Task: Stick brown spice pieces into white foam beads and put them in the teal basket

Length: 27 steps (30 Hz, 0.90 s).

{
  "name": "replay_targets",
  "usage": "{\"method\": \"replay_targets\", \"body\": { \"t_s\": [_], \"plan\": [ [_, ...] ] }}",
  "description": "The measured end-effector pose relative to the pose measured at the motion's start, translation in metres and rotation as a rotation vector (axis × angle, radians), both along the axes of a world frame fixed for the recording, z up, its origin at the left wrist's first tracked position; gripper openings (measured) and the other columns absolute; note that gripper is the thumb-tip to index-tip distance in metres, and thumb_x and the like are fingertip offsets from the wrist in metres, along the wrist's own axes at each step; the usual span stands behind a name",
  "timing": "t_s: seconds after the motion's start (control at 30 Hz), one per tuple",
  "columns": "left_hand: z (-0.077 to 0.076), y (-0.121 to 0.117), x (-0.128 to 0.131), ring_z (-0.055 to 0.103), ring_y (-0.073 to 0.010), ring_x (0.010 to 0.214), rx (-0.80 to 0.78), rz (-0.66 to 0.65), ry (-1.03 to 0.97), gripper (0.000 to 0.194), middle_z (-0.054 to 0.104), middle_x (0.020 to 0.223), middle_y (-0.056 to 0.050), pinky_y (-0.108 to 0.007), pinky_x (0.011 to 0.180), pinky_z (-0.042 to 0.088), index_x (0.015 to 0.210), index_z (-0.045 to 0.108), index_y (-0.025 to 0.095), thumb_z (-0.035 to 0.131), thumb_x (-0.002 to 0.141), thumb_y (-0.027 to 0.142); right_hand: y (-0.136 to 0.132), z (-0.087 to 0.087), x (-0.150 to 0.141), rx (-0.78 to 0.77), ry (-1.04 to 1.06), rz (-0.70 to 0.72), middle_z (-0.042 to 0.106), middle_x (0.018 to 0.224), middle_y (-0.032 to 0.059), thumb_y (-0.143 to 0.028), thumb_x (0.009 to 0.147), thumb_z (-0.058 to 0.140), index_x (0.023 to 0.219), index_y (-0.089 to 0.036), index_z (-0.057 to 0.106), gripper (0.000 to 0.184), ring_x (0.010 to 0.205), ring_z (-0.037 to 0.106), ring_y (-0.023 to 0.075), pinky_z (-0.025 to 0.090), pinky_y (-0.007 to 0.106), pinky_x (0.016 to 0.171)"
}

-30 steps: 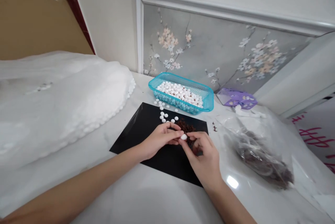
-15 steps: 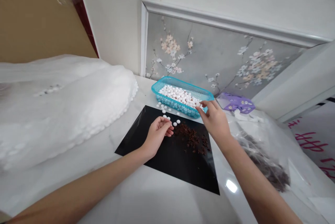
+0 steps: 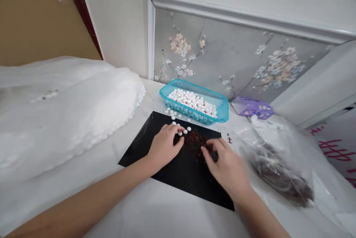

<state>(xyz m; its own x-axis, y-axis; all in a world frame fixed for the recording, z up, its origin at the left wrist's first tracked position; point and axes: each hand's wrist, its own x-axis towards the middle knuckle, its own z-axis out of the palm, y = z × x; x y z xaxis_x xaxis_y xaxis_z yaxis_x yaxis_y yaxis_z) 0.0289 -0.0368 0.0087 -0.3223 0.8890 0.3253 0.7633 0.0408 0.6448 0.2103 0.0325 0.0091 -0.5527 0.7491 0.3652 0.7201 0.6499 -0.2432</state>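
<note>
My left hand [image 3: 164,146] rests on a black sheet [image 3: 191,186], its fingers curled beside a few loose white beads [image 3: 180,129]. My right hand [image 3: 226,165] is blurred by motion. Its spread fingertips reach into a pile of crumbled dark brown material [image 3: 193,137], and part of the pile is hidden under them. I cannot see anything held in either hand. A turquoise plastic basket [image 3: 191,114] full of white beads stands just beyond the sheet. Several more beads lie between it and my left hand.
To the right lies a clear plastic bag [image 3: 278,167] with dark brown material inside, and a purple packet [image 3: 251,107] sits behind it. A large white padded mound [image 3: 69,111] under clear plastic fills the left. A blossom-painted wall panel [image 3: 222,52] rises behind the white counter [image 3: 147,201].
My right hand has come back from the basket edge, down and toward me, onto the brown pile. My left hand has shifted only slightly on the sheet.
</note>
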Motion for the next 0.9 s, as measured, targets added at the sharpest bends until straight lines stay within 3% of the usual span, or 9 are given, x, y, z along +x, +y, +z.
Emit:
{"method": "replay_targets", "body": {
  "t_s": [0.1,0.23,0.53,0.73,0.9],
  "plan": [
    [-0.003,0.001,0.000,0.054,-0.0198,0.095,-0.065,-0.014,0.137,0.020,0.060,0.101,-0.002,-0.031,0.077,0.045,0.097,0.059,0.023,0.048,0.081,0.020,-0.015,-0.016,0.008,-0.059,-0.002,0.052,0.058,0.081,-0.0003,-0.034,0.087,0.045,0.088,-0.022,0.056,0.016,0.057,0.059,0.0140,0.040,0.025,0.047],
    [-0.006,0.001,0.000,0.057,-0.0142,0.078,-0.108,0.028,0.065,0.019,0.056,0.102,-0.001,-0.027,0.070,0.046,0.098,0.058,0.023,0.047,0.082,0.020,-0.015,-0.024,0.008,-0.047,0.052,0.087,0.059,0.080,-0.0013,-0.029,0.090,0.041,0.084,-0.023,0.055,0.016,0.056,0.060,0.0134,0.042,0.025,0.046],
    [-0.006,0.006,-0.014,0.052,-0.0097,0.060,-0.088,0.065,0.011,0.023,0.052,0.100,-0.002,-0.027,0.067,0.047,0.103,0.057,0.020,0.045,0.085,0.028,-0.022,-0.017,0.006,-0.026,0.185,0.164,0.059,0.077,-0.0011,-0.030,0.092,0.037,0.082,-0.023,0.052,0.019,0.056,0.061,0.0114,0.043,0.021,0.044],
    [-0.009,0.010,-0.027,0.054,-0.0109,0.063,-0.069,0.109,0.056,0.022,0.053,0.098,-0.003,-0.027,0.065,0.046,0.098,0.059,0.018,0.042,0.085,0.020,-0.025,-0.014,0.007,-0.005,0.244,0.185,0.061,0.076,-0.0023,-0.028,0.092,0.037,0.085,-0.023,0.051,0.017,0.056,0.061,0.0104,0.045,0.020,0.047],
    [-0.001,0.007,-0.018,0.054,-0.0116,0.066,-0.030,0.074,-0.017,0.021,0.055,0.099,-0.003,-0.029,0.069,0.046,0.097,0.060,0.019,0.044,0.086,0.027,-0.024,-0.015,0.008,-0.001,0.277,0.160,0.060,0.076,-0.0010,-0.028,0.092,0.037,0.088,-0.021,0.051,0.015,0.057,0.061,0.0110,0.044,0.021,0.047]
  ]
}}
